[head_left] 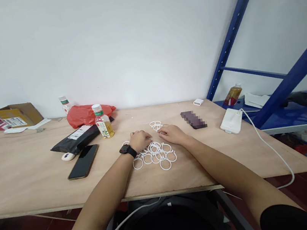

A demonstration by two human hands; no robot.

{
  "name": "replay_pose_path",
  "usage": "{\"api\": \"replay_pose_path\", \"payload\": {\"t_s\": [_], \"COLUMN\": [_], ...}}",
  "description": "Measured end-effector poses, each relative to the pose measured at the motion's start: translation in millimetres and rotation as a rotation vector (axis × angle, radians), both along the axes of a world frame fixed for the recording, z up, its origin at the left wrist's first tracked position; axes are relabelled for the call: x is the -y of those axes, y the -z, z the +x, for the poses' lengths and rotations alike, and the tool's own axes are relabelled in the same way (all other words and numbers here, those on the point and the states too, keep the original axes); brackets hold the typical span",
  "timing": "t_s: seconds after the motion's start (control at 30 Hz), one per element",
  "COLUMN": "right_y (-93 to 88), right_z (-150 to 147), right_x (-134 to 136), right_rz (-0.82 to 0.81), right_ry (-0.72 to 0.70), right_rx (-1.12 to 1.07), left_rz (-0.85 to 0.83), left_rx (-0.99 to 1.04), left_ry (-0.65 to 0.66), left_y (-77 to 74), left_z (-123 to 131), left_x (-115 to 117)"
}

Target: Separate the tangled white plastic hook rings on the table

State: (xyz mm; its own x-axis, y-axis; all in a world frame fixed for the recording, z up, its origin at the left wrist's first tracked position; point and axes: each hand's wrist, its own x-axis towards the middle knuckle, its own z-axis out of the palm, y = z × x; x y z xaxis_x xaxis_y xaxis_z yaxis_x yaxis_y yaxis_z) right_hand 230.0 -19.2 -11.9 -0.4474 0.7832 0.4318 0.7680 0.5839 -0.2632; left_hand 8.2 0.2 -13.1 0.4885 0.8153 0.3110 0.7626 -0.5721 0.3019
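Observation:
A loose heap of white plastic rings (154, 156) lies on the plywood table (186, 177) in front of me, and a smaller cluster of the same rings (155, 126) sits just beyond it. My left hand (140, 140), with a black smartwatch (127, 151) on its wrist, rests on the far left of the heap, fingers curled. Over the gap between the two groups, my right hand (171, 134) lies with its fingertips near the rings. The fingertips of both hands almost meet. Whether either hand pinches a ring is hidden.
Left of the rings lie a black phone (83, 162), a black parcel (75, 141), a drink bottle (103, 122) and a red bag (90, 115). To the right are a pixelated dark object (194, 119) and a white power bank (231, 120) with a cable. A blue metal shelf frame (233, 33) stands beyond.

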Motion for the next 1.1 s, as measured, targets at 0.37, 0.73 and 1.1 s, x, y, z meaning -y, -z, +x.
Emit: {"api": "replay_pose_path", "payload": {"t_s": [0.37,0.73,1.1], "right_y": [4.2,-3.2,-4.6], "right_z": [1.4,-21.7,-23.6], "right_x": [-2.6,13.7,15.9], "right_rz": [0.000,0.038,0.088], "right_ry": [-0.045,-0.020,-0.004], "right_rx": [0.078,-0.328,-0.428], "left_rz": [0.105,0.013,0.093], "left_rx": [0.206,0.596,0.574], "left_ry": [0.041,0.318,0.318], "left_y": [-8.5,-9.9,-8.4], "left_z": [2.3,9.3,9.9], "left_x": [2.7,5.2,6.1]}}
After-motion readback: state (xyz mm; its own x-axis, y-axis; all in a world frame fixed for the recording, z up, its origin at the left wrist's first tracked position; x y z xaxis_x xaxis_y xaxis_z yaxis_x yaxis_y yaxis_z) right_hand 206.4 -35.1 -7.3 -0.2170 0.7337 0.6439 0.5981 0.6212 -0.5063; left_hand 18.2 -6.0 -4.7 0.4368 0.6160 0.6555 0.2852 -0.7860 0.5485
